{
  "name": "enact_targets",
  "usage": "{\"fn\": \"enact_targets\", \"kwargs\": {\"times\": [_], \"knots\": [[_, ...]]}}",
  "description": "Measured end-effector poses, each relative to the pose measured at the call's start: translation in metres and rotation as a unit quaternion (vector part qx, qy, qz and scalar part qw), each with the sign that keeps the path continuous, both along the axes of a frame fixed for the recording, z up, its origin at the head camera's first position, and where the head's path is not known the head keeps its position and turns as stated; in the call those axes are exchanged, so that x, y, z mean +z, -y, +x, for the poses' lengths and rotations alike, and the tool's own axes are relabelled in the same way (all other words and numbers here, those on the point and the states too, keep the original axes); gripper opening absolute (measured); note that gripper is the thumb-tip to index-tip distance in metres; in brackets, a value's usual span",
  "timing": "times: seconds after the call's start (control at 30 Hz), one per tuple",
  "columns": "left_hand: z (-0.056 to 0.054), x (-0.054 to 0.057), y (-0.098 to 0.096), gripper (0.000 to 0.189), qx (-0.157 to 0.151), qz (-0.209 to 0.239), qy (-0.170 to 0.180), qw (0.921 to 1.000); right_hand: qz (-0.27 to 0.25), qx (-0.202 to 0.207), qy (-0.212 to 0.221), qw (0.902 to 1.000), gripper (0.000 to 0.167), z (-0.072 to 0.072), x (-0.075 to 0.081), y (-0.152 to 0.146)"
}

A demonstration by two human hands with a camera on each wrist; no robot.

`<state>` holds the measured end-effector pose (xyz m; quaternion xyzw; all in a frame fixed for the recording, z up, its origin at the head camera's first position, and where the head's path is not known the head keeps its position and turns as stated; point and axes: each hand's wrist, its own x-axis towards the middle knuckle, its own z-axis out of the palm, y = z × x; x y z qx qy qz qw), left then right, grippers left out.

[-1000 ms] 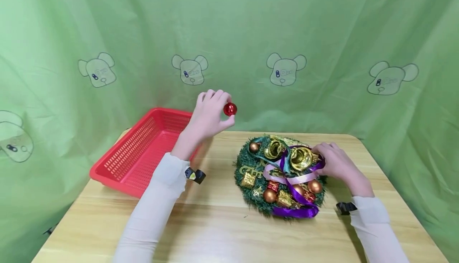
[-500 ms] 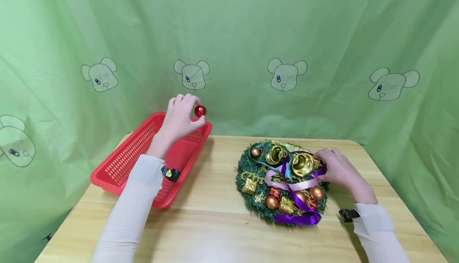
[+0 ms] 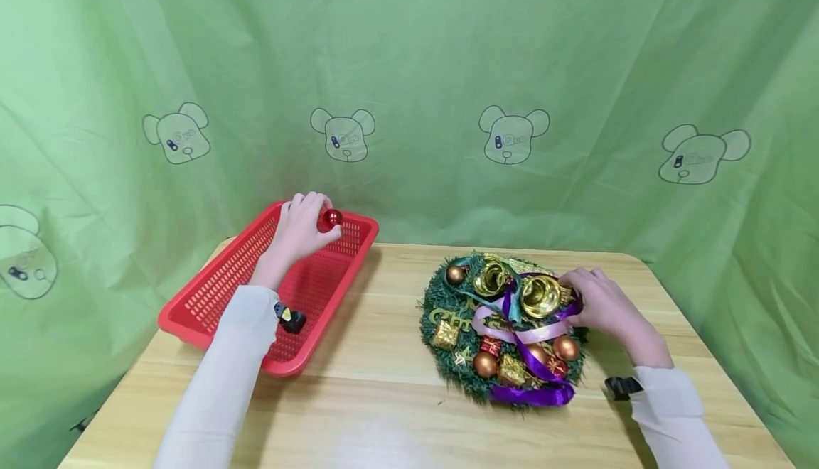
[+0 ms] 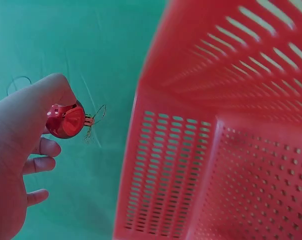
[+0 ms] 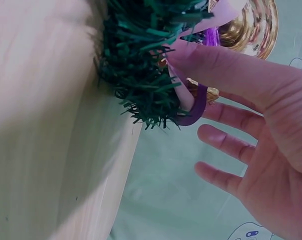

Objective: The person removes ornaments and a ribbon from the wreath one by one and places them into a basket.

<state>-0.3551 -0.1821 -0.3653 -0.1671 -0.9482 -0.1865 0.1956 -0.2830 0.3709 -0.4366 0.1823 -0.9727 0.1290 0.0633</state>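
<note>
A shiny red Christmas ball (image 3: 333, 218) is pinched between the thumb and fingertips of my left hand (image 3: 299, 229). In the left wrist view the red ball (image 4: 66, 121) shows its cap and a thin gold loop. That hand is over the far part of a red plastic basket (image 3: 348, 278). On the right lies a green Christmas wreath (image 3: 435, 298) with gold bells (image 3: 540, 296), copper balls, small gift boxes and purple and pink ribbons. My right hand (image 3: 601, 305) holds the wreath's right edge between thumb and index finger, at the ribbon; its other fingers hang loose.
The pale wooden table (image 3: 384, 341) carries the basket on the left and the wreath on the right. Behind the table hangs a green curtain (image 3: 422, 64) with bear outlines, close to the far table edge.
My left hand has carried the red ball leftward, then lower, from beyond the basket's right side to over the basket. The right hand stays at the wreath's edge.
</note>
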Motion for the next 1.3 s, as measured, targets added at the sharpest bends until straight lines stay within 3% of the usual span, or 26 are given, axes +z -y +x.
{"fn": "enact_targets", "kwargs": {"times": [0.2,0.5,0.77,0.9,1.07,1.3], "knots": [[-0.004,-0.011,0.010,0.040,0.016,-0.001,0.018,0.9997,-0.004,0.006,0.013,0.9999,0.075,-0.008,0.002,0.002],[-0.010,-0.024,0.009,0.040,0.010,-0.013,0.034,0.9993,0.010,0.015,0.022,0.9996,0.076,-0.013,0.004,-0.003],[-0.016,-0.042,0.011,0.039,0.022,-0.054,0.061,0.9965,0.000,0.014,0.048,0.9988,0.077,-0.025,0.009,0.003],[-0.022,-0.043,0.009,0.040,0.023,-0.075,0.056,0.9953,-0.003,0.012,0.051,0.9986,0.077,-0.030,0.013,0.002],[-0.027,-0.045,0.007,0.041,0.022,-0.081,0.063,0.9945,0.009,0.008,0.043,0.9990,0.075,-0.027,0.016,0.000],[-0.023,-0.058,0.010,0.041,0.024,-0.081,0.095,0.9919,0.010,0.009,0.039,0.9991,0.074,-0.021,0.013,0.003]]}}
